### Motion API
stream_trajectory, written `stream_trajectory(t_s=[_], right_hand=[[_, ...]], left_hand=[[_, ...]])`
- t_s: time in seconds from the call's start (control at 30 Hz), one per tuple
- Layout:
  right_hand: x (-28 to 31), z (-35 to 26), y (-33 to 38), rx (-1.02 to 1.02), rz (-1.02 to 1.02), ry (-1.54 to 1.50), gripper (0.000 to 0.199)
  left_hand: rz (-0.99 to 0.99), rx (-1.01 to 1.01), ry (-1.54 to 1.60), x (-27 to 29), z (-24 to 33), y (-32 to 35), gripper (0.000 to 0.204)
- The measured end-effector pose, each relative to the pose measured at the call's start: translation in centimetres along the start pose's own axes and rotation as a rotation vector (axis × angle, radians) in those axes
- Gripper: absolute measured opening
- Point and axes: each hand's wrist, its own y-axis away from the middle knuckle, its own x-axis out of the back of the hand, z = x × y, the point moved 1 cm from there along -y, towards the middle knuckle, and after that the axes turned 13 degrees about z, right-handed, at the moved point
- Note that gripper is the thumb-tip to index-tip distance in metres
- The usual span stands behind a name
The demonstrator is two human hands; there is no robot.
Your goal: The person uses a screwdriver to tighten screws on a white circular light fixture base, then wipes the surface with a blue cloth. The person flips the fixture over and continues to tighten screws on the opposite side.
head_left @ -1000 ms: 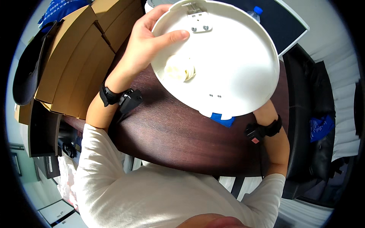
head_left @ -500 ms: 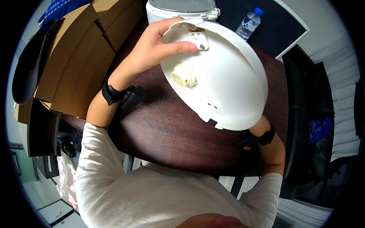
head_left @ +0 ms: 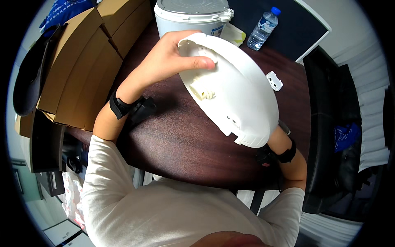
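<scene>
I hold a large white round plastic lid (head_left: 234,96) tilted above a dark wooden table (head_left: 185,148). My left hand (head_left: 173,57) grips its upper left rim, thumb lying across the inner face. My right hand is hidden behind the lid's lower right edge; only its wrist with a black band (head_left: 276,154) shows. The lid's inner side has a pale yellowish patch near the middle and small moulded tabs at the rim.
A white bucket-like appliance with a grey top (head_left: 191,14) stands at the table's far edge. A water bottle with a blue cap (head_left: 263,29) and a small white plastic part (head_left: 274,80) lie to the right. Cardboard boxes (head_left: 78,66) stack on the left, a black chair (head_left: 337,136) on the right.
The lid has tilted from nearly flat and facing me to steeply edge-on and shifted right. The bucket-like appliance and bottle behind it have come into view.
</scene>
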Motion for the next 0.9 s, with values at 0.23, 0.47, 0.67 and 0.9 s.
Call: stream_trajectory(t_s=[0.23,0.47,0.67,0.9], right_hand=[[1.6,-5.0,0.6,0.173,0.058,0.247,0.031],[2.8,-5.3,0.3,0.473,0.175,0.548,0.038],[3.1,-3.7,-0.1,0.689,0.226,0.702,0.043],[4.2,-3.9,-0.4,0.807,0.134,0.909,0.047]], left_hand=[[-0.212,-0.089,-0.018,2.0,0.8,-0.6,0.047],[-0.351,-0.019,-0.132,4.3,0.3,-0.4,0.047],[-0.314,-0.201,-0.215,2.1,0.9,0.2,0.037],[-0.331,-0.067,-0.186,0.0,-0.2,0.6,0.034]])
